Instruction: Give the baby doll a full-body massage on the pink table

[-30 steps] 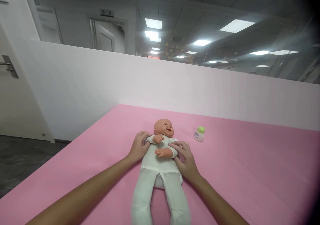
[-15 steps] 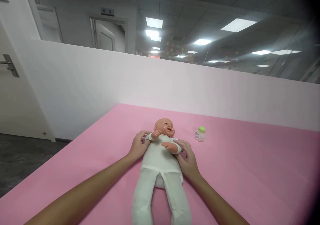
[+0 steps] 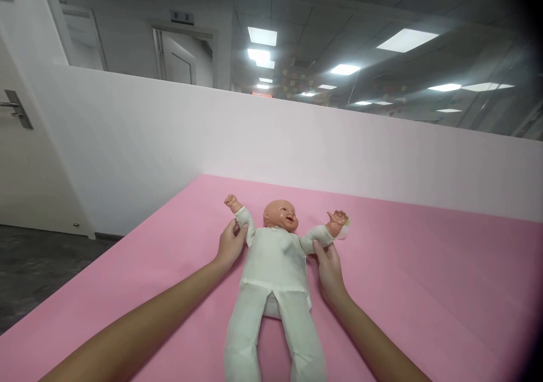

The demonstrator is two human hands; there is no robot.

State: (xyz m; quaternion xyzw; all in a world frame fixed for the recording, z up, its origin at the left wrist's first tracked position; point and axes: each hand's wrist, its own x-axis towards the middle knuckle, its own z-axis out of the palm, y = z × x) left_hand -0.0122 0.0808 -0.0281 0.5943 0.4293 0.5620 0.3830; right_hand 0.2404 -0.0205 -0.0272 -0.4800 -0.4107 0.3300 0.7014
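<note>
The pink table (image 3: 424,291) fills most of my view, running back to a low white partition wall (image 3: 297,144), with a door (image 3: 17,144) at the far left. On the table, lying on its back with its head away from me, is the baby doll (image 3: 275,263) in a white suit, legs stretched toward me and both arms spread up and out. It looks light, with a soft stuffed body and limp cloth limbs that would flop, while the head and little hands seem hard plastic, smooth and a bit slippery; the sleeves near the shoulders, or the trunk under the arms, look like the sure places to take hold. My left hand (image 3: 231,246) has its fingers closed round the doll's sleeved arm on that side. My right hand (image 3: 328,266) pinches the other sleeve just below the doll's wrist, thumb and fingers together on the cloth. Smallest, a green-capped bottle (image 3: 347,226) peeks out right behind the doll's raised hand, mostly hidden.
</note>
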